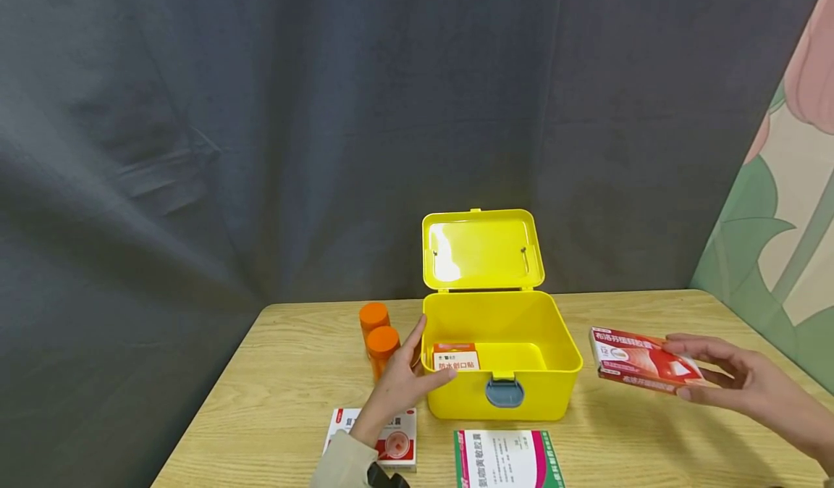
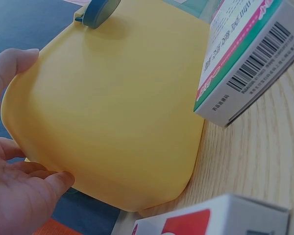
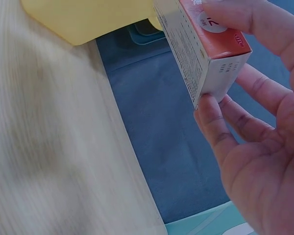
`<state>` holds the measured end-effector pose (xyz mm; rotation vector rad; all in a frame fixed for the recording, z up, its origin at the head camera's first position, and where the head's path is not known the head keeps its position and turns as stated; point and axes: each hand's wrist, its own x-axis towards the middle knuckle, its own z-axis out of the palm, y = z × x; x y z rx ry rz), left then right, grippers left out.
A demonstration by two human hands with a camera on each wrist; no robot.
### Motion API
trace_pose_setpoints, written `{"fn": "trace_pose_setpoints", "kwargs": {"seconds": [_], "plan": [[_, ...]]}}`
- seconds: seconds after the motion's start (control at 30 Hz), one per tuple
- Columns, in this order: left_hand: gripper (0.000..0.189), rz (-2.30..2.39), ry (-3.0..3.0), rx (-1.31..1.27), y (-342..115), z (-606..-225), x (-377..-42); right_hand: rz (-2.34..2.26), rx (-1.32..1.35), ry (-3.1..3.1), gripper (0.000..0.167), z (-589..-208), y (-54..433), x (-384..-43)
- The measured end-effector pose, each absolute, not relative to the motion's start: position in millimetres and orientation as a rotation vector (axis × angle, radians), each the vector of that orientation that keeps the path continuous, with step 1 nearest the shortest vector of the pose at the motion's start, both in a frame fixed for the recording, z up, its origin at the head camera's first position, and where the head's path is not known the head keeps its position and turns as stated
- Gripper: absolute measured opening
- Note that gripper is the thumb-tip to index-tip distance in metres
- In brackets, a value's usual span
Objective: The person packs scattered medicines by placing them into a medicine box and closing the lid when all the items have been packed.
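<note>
A yellow medicine box (image 1: pixel 541 394) stands on the table with its lid (image 1: pixel 482 249) raised and a grey latch (image 1: pixel 504 392) at the front. At its front left corner my left hand (image 1: pixel 399 379) grips the wall, the thumb by the front rim and the fingers along the side. To the right of the box, my right hand (image 1: pixel 733 376) holds a red and white medicine carton (image 1: pixel 641 361) above the table, thumb and fingers on its right end. Inside the box, at the left, lies a small orange and white carton (image 1: pixel 456 358).
Two orange-capped bottles (image 1: pixel 382 339) stand left of the box, partly behind my left hand. A white and red carton (image 1: pixel 397 444) lies under my left forearm. In front of the box is a green and white carton (image 1: pixel 508 459). A dark curtain (image 1: pixel 391 126) hangs behind the table.
</note>
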<state>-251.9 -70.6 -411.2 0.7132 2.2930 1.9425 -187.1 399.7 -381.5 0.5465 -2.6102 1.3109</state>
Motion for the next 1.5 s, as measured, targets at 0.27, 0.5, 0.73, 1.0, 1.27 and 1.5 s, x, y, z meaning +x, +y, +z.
{"fn": "trace_pose_setpoints", "kwargs": {"seconds": [0.27, 0.5, 0.73, 1.0, 1.27, 1.5], "plan": [[0.093, 1.958, 2.262, 0.739, -71.1, -410.2, -252.0, 1.396, 0.461, -2.657, 0.050, -373.0, 395.3, -187.3], [0.092, 1.974, 2.235, 0.761, -71.7, -410.1, -252.2, 1.411, 0.501, -2.619, 0.051, -367.1, 386.2, -188.2], [0.092, 1.975, 2.236, 0.755, -71.7, -410.6, -252.4, 1.420, 0.538, -2.576, 0.052, -359.7, 373.6, -189.8], [0.092, 1.953, 2.279, 0.717, -71.5, -410.1, -250.0, 1.374, 0.496, -2.577, 0.047, -352.8, 359.7, -191.9], [0.093, 1.964, 2.260, 0.728, -71.5, -409.9, -250.2, 1.363, 0.509, -2.564, 0.047, -344.6, 342.2, -191.4], [0.094, 1.979, 2.237, 0.748, -71.7, -410.4, -251.0, 1.350, 0.571, -2.532, 0.049, -342.8, 328.5, -195.4]]}}
